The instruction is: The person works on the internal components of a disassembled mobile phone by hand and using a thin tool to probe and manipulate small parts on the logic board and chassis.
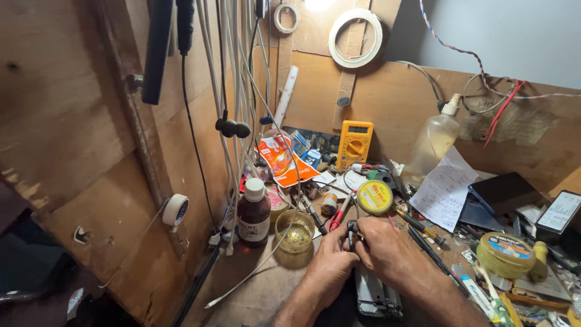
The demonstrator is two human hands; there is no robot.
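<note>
My left hand (332, 257) and my right hand (384, 245) meet at the middle of a cluttered wooden bench. Together they pinch a small dark metal tool (351, 231), which looks like a small pair of pliers, though fingers cover most of it. Below my hands lies an opened phone (376, 297) with its inner frame showing. A small glass cup (295, 232) with yellowish liquid stands just left of my left hand. A round yellow tin (374, 197) sits right behind my hands.
A brown bottle with a white cap (253, 212) stands left of the cup. A yellow multimeter (354, 143) leans on the back wall beside a clear spray bottle (433, 143). White cables (233, 109) hang at left. Screwdrivers, papers and another round tin (505, 255) crowd the right.
</note>
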